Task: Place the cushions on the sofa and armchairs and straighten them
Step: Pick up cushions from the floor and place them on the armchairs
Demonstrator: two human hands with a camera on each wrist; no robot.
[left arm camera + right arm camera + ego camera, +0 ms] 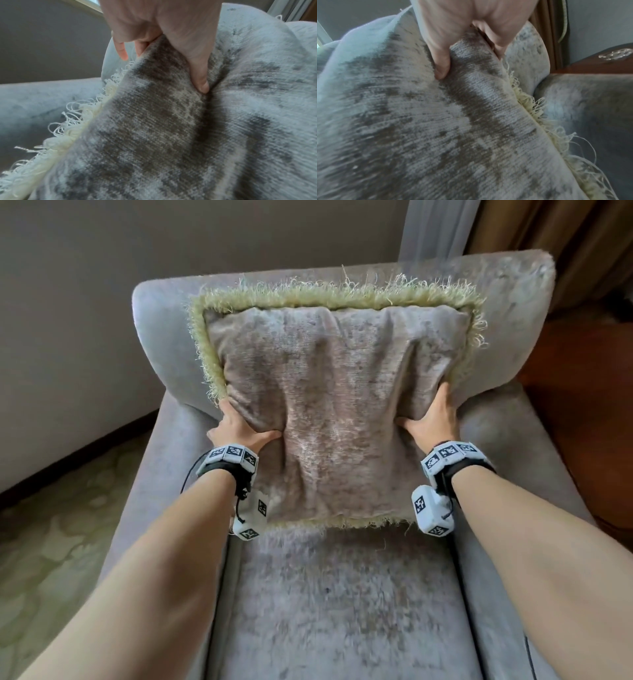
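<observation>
We see the grey armchair (342, 594) filling the view from the head, its backrest rising beyond our two grips and its seat spreading out beneath and behind them, toward us. An armrest runs along the outside of each grip, left and right.

Held between the grips is the cushion (329, 405), a square one in mottled grey-brown velvet edged with a pale yellow-green fringe (329, 294). It stands nearly upright against the backrest, its top edge well above our hands and its bottom edge below our wrists, at the back of the seat; whether that edge rests on the seat we cannot tell.

Our left hand (239, 428) clasps the cushion's left side, thumb (200, 81) dug into the front fabric so that a deep crease runs down from it, the other fingers (122, 52) curled round the edge toward the back. Our right hand (433, 419) clasps the right side in the same way: thumb (441, 67) pressed into the front, fingers wrapped behind the fringed seam.

Outside the right grip stands dark wooden furniture (599, 66), with curtains (565, 244) beyond the backrest.
</observation>
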